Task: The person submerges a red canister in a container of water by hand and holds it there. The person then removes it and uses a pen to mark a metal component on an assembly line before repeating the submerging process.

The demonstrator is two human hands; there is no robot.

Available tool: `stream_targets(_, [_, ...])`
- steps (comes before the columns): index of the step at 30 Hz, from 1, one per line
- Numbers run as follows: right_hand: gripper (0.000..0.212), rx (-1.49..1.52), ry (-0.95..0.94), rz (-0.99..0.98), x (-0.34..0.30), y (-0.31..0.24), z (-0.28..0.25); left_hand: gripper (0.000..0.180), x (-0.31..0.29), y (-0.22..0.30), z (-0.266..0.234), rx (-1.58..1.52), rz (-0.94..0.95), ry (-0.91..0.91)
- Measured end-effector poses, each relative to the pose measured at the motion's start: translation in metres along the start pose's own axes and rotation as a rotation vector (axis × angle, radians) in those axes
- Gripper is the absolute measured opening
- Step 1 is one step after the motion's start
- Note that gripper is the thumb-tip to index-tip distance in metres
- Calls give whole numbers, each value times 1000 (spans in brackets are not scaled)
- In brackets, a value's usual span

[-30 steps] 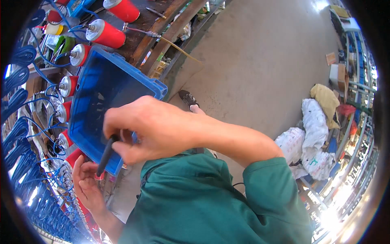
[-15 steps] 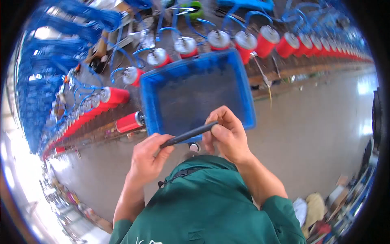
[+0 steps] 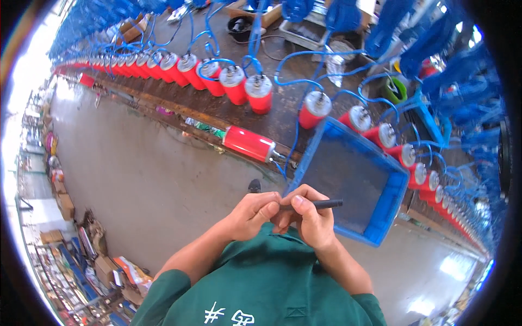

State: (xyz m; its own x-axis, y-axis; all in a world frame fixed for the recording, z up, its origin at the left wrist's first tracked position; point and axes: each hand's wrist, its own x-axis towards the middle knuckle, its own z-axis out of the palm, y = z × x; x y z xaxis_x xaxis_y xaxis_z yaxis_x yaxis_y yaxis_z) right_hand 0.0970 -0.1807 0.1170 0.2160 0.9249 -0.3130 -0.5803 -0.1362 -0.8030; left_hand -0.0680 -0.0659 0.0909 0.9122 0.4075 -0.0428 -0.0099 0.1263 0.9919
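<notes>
Both my hands are close together in front of my green shirt, closed around a slim black marker pen (image 3: 329,204). My right hand (image 3: 312,220) grips it between thumb and fingers, with one end sticking out to the right. My left hand (image 3: 253,214) pinches at the pen's other end, which the fingers mostly hide. Just beyond and to the right of the hands is a blue plastic crate (image 3: 392,217) with a dark bottom. A red cylinder (image 3: 247,143) lies on its side at the bench edge, a blue hose at its metal fitting.
Along the dark workbench (image 3: 283,62) stand rows of red cylinders (image 3: 258,98) with grey tops and blue hoses. A green cup (image 3: 396,89) and a black bowl (image 3: 240,28) sit farther back. Boxes and shelving (image 3: 103,269) line the lower left, across the grey floor (image 3: 136,163).
My view has turned, so the crate now appears farther right and the lying cylinder more central. My hands have come together on the pen, which previously spanned the gap between them.
</notes>
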Motion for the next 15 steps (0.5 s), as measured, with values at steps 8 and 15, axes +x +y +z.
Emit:
stream_targets(8, [27, -12, 25, 35, 90, 40, 76, 44, -31, -15, -106, -32, -35, 74])
stream_targets(15, [12, -153, 108, -31, 187, 20, 49, 43, -87, -64, -189, -396, -148, 432])
